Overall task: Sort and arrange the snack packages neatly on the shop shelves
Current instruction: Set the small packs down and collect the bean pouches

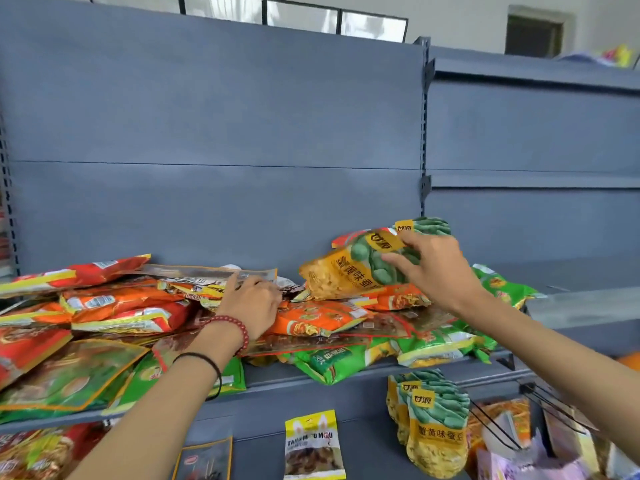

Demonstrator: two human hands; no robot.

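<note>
A jumbled heap of snack packages (pixel 104 317) in red, orange and green covers the grey shelf (pixel 277 379). My right hand (pixel 436 268) grips a yellow-and-green bean snack bag (pixel 346 271), lifted above the right side of the heap. My left hand (pixel 252 303) lies palm down on the middle of the pile, its fingers on a clear-fronted brown packet (pixel 207 273); whether it grips that packet is unclear. On the lower shelf several matching yellow-and-green bags (pixel 433 424) stand upright in a row.
The blue-grey back panel (pixel 214 133) rises behind the heap. A yellow-topped packet (pixel 313 445) and a dark packet (pixel 204 460) stand on the lower shelf. Wire dividers (pixel 498 424) and more packages sit at lower right. An adjoining shelf unit (pixel 533 133) is to the right.
</note>
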